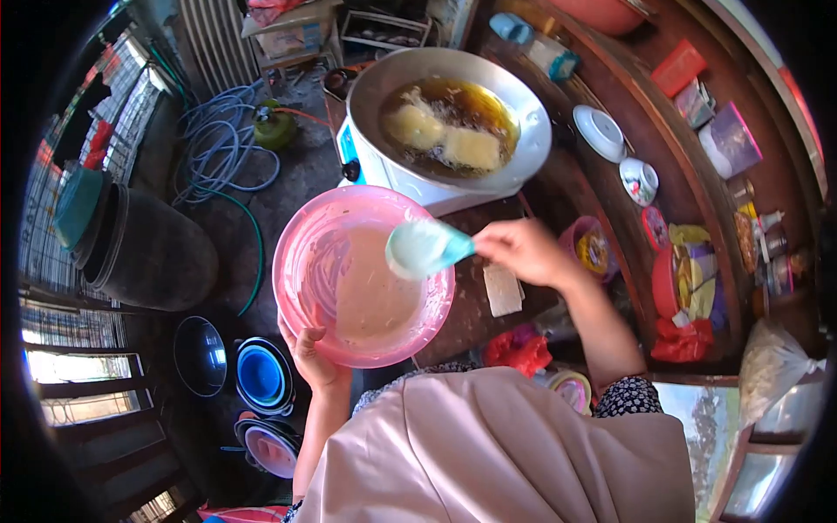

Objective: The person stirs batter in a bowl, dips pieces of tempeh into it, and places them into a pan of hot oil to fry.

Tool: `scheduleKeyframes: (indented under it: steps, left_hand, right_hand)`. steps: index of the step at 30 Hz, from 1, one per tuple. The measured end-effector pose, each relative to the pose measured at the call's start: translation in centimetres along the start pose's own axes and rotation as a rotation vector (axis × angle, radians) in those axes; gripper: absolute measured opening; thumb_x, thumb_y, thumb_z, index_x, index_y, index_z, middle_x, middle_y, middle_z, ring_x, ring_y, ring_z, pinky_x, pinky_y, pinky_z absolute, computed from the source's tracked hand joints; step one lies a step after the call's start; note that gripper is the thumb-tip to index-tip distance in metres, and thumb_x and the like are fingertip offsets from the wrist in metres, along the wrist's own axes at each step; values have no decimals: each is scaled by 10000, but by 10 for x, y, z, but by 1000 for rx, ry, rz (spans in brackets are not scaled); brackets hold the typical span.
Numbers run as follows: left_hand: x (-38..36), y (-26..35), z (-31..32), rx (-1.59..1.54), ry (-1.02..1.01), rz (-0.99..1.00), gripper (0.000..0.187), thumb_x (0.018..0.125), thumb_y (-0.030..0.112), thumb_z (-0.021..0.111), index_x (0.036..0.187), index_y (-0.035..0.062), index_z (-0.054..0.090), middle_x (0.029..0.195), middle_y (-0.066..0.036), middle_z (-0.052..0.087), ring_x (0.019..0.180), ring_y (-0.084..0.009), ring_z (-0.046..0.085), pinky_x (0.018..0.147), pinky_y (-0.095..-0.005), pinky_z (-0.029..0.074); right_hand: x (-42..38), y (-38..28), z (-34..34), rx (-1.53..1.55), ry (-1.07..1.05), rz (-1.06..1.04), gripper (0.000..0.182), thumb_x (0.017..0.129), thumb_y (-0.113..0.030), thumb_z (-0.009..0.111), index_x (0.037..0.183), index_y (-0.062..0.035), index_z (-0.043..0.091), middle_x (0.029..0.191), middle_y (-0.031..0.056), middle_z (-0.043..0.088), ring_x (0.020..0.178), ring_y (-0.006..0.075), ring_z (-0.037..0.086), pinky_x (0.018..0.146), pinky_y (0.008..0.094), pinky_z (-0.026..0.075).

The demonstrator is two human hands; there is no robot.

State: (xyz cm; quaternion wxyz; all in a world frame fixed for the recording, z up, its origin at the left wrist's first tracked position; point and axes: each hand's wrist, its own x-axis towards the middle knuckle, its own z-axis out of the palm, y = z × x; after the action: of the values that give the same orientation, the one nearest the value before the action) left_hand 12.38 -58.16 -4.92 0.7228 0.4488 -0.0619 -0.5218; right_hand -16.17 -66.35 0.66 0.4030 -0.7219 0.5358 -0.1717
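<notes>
My left hand (316, 356) grips the near rim of a pink plastic bowl (296, 253), which is tilted. Pale, runny batter (375, 296) lies in it, and smears coat the inner wall. With my right hand (527, 251) I hold the handle of a teal plastic scoop (432, 248) over the bowl's right side. Whitish batter shows in the scoop's cup. Just beyond the bowl, a large metal wok (532, 144) holds bubbling oil (449, 96). Two pale, batter-coated pieces (472, 148) fry in it, touching or nearly so.
Under the wok stands a white stove (401, 186) with a black knob. A pale rectangular slab (503, 290) lies on the brown table to the right. Shelves (610, 205) with dishes run along the right. A green gas cylinder (274, 126), hoses and a dark barrel (161, 248) are at left.
</notes>
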Motion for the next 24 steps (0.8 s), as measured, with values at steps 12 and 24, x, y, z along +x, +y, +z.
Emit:
scheduleKeyframes:
  steps: [12,24]
  left_hand:
    - [-19,-21,-31,122,-81,9,754,554,70,486,1297,70,357,1254,-113,440,1155,-287,437,978,-388,370]
    - [-18,-18,-49,24,-4,108,735,569,33,474,1291,93,350,1196,-129,459,1102,-289,472,924,-393,412]
  right_hand:
    - [-43,162,75,-247,355,603,323,783,-299,630,995,-60,582,944,173,628,932,329,586,768,408,469]
    - [-52,204,139,-372,630,638,330,704,-178,638,992,-106,493,886,140,616,873,358,572,799,450,407]
